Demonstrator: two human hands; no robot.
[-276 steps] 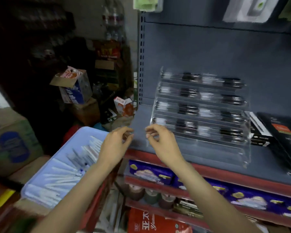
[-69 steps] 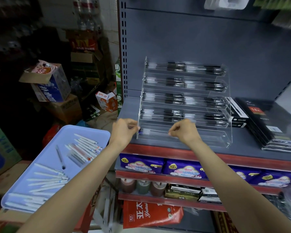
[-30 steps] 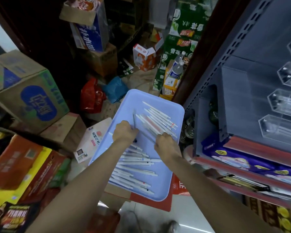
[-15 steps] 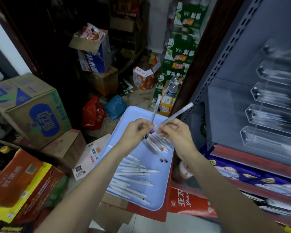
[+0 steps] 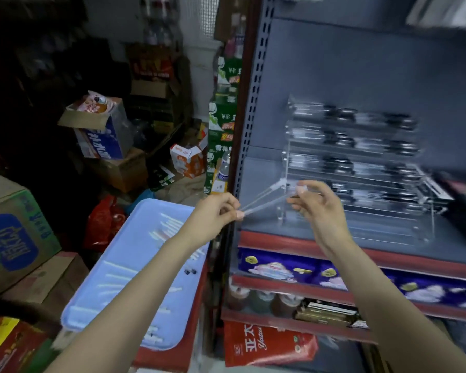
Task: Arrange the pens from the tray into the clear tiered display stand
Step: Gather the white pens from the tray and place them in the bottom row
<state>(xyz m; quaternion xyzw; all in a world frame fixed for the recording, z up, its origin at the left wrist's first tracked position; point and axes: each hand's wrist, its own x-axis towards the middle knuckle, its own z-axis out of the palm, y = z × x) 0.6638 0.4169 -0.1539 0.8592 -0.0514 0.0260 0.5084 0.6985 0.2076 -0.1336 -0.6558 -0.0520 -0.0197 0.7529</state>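
Observation:
Two white pens (image 5: 264, 201) stretch between my hands in front of the shelf. My left hand (image 5: 215, 216) pinches their near ends, and my right hand (image 5: 316, 204) pinches the far ends close to the stand's lower left corner. The clear tiered display stand (image 5: 414, 232) sits on the grey shelf, its upper tiers filled with dark pens; the frame is blurred there. The light-blue tray (image 5: 124, 251) lies lower left with several white pens (image 5: 119, 270) scattered in it.
The grey shelf (image 5: 258, 222) has a red front edge, with purple packs on the shelf below. Black boxes (image 5: 457, 200) stand to the right of the stand. Cardboard boxes (image 5: 14, 232) and a red bag (image 5: 102, 222) crowd the floor to the left.
Both hands lifted two pens out of the tray and carried them up and right to the stand's lower left. My view turned from the tray toward the shelf.

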